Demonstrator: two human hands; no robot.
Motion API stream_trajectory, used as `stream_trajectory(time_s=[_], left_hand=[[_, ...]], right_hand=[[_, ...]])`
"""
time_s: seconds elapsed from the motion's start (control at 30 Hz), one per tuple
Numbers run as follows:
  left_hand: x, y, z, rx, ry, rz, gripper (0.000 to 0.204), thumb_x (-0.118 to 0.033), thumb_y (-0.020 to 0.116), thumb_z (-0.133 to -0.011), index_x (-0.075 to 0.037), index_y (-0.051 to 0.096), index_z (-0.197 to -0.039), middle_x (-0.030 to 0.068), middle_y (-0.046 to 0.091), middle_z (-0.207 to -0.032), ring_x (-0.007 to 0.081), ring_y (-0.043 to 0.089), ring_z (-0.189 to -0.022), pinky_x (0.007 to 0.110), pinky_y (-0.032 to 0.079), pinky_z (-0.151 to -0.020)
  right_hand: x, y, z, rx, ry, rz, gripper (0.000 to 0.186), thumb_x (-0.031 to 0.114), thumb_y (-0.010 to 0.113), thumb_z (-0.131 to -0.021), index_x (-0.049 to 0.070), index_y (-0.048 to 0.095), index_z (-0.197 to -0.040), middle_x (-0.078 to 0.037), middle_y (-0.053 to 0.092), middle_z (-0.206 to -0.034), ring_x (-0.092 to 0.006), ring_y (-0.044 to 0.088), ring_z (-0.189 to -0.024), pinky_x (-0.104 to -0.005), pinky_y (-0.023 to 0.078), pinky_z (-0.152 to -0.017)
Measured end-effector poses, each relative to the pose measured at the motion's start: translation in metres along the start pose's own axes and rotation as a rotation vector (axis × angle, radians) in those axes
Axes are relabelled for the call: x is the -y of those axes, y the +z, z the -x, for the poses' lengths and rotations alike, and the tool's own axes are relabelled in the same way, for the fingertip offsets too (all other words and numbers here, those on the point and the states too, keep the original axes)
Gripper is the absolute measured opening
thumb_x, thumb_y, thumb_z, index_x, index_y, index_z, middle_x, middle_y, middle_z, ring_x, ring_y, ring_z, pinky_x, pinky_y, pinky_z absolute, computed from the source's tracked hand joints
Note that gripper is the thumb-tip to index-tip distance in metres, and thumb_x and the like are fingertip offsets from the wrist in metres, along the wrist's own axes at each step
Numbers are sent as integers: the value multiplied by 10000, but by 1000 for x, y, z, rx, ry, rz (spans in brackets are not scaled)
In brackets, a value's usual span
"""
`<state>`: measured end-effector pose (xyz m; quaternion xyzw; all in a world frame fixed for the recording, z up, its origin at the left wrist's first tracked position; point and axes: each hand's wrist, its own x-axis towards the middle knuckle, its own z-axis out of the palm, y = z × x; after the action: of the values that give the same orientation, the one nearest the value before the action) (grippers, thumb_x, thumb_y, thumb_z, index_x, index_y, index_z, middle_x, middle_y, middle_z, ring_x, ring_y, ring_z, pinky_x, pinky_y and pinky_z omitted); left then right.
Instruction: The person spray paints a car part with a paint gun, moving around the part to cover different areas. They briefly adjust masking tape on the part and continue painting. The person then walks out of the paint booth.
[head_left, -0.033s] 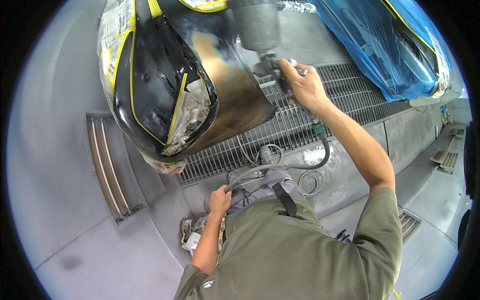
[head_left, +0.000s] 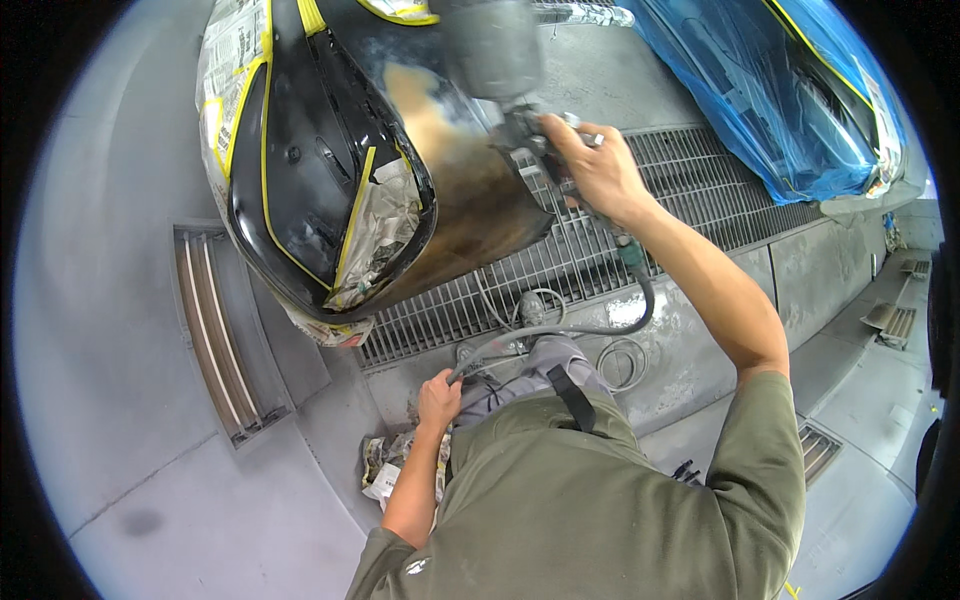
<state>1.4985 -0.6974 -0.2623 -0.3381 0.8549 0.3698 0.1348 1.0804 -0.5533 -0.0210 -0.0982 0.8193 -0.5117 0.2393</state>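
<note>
My right hand (head_left: 596, 172) is closed round the handle of a spray gun (head_left: 522, 130), with a grey cup (head_left: 497, 50) on top, blurred by motion. The gun is held up beside the right-hand edge of a black car body panel (head_left: 465, 190), which has brownish-gold and whitish patches. A gap between gun and panel cannot be judged. From a green fitting (head_left: 631, 252) below the handle, a grey air hose (head_left: 560, 331) curves down to my left hand (head_left: 439, 398), whose fingers wrap round it near my waist. Newspaper (head_left: 380, 235) and yellow tape (head_left: 353, 220) mask parts of the panel.
A metal floor grating (head_left: 690, 175) runs beneath the panel and away to the right. Loops of thin hose (head_left: 623, 366) lie near my feet. Blue plastic sheeting (head_left: 750, 90) covers another vehicle part at upper right. Crumpled paper (head_left: 384, 485) sits beside my left forearm.
The spray gun and my right hand have shifted slightly left toward the panel. My left hand stays in place on the hose.
</note>
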Motion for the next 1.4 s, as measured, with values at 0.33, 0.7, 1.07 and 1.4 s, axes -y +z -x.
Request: stream_trajectory(time_s=[0.33, 0.7, 1.07, 1.4], left_hand=[[0, -24, -11, -52, 0, -30, 323, -302, 651, -918, -37, 742, -1078, 310, 692, -896, 513, 661, -920, 564, 522, -788], [8, -12, -22, -17, 55, 70, 326, -294, 661, -903, -40, 752, -1086, 315, 697, -963, 510, 662, -962, 558, 525, -834], [28, -48, -28, 56, 43, 10, 413, -311, 646, -919, 12, 738, -1160, 326, 699, -1002, 499, 675, -998, 532, 541, -865], [46, -36, -41, 59, 127, 145, 459, -385, 639, -965, 31, 732, -1135, 318, 703, -985, 493, 680, -969, 535, 542, -842]], right_hand=[[13, -9, -18, -54, 7, -297, 580, 539, 644, -1001, -34, 697, -1077, -91, 715, -874, -140, 680, -647, -293, 543, -444], [77, 23, -18, -64, -64, -143, 542, 516, 632, -1005, -18, 710, -1060, -75, 686, -765, -135, 662, -633, -292, 543, -444], [92, 19, -10, -162, 47, -237, 501, 543, 601, -1026, 60, 661, -1142, -69, 665, -911, -169, 715, -737, -283, 541, -443], [170, 75, -39, -190, -51, -44, 529, 473, 611, -1028, -52, 673, -1003, -117, 676, -788, -158, 630, -567, -307, 552, -437]])
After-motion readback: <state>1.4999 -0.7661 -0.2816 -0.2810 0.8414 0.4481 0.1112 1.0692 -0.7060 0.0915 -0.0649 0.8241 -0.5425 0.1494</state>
